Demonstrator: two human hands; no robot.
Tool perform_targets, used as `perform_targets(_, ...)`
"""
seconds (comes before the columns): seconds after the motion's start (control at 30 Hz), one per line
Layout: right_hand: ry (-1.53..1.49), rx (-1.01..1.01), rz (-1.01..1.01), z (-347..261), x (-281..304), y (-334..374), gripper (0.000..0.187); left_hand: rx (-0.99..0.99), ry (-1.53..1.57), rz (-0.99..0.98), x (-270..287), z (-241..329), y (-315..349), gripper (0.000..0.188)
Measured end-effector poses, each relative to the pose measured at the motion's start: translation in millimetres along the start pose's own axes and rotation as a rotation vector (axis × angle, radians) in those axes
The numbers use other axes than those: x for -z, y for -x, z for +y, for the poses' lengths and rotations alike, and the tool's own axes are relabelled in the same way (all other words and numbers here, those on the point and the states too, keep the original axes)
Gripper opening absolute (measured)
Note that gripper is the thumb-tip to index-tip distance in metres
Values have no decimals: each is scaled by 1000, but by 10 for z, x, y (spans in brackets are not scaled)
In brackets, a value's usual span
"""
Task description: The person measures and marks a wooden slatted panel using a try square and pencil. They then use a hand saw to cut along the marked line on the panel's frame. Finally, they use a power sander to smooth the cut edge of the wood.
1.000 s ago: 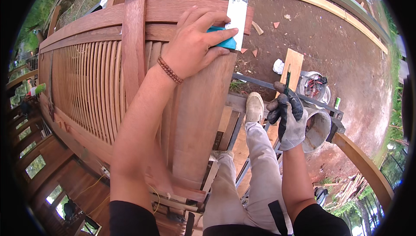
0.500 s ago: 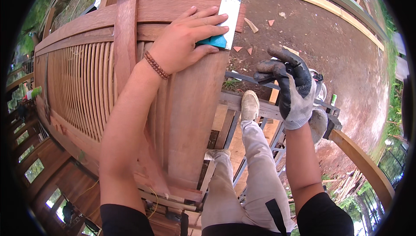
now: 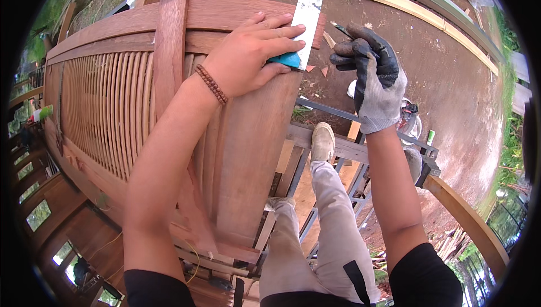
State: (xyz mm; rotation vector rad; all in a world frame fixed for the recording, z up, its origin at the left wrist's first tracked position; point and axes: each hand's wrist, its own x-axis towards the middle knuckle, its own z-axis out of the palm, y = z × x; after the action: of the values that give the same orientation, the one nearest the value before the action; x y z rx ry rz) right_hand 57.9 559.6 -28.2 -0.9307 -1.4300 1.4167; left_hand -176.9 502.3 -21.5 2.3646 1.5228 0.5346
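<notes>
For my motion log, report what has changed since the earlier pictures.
The gloved right hand has moved away from the body toward the metal square; its pencil, upright a second ago, now slants toward the square. Nothing was visibly taken up or let go. The bare left hand still holds the square on the wooden panel.

The head view looks from the left one of two fisheye cameras worn side by side on the person's head, facing steeply down past the legs [image 3: 337, 217] to the ground [image 3: 451, 93]. It sits near enough for the left hand [image 3: 245, 56] and right hand [image 3: 375, 76] to show clearly above the middle, forearms [image 3: 394, 188] rising from below. The wide lens takes in a slatted wooden panel [image 3: 112, 109] at left and bends a pale board [image 3: 394, 1] at the top.
</notes>
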Motion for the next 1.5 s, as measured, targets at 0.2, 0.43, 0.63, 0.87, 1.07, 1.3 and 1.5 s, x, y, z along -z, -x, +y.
perform_targets(0.2, 269, 90, -41, 32, -132, -210, 25, -14, -22, 34, -34, -15, 23, 44)
perform_targets(0.43, 541, 186, -68, -27, -190, -228, 21, -13, -21, 43, -59, -32, 33, 42)
perform_targets(0.63, 809, 258, -127, -106, -159, -257, 19, -8, -33, 37, -70, -53, 20, 42)
perform_targets(0.87, 878, 46, -378, -377, -208, 254, 17, 9, -5, 2, -28, -16, -9, 43)
perform_targets(1.07, 178, -188, 8, -425, -48, 565, 28, 33, 17, 18, -52, -21, 41, 45)
perform_targets(1.3, 2, -140, 18, -138, -92, 152, 30, 50, 36, -8, -34, -18, 0, 45)
perform_targets(1.5, 181, -80, -12, 92, -168, -203, 25, 50, 18, 10, -26, -13, 13, 45)
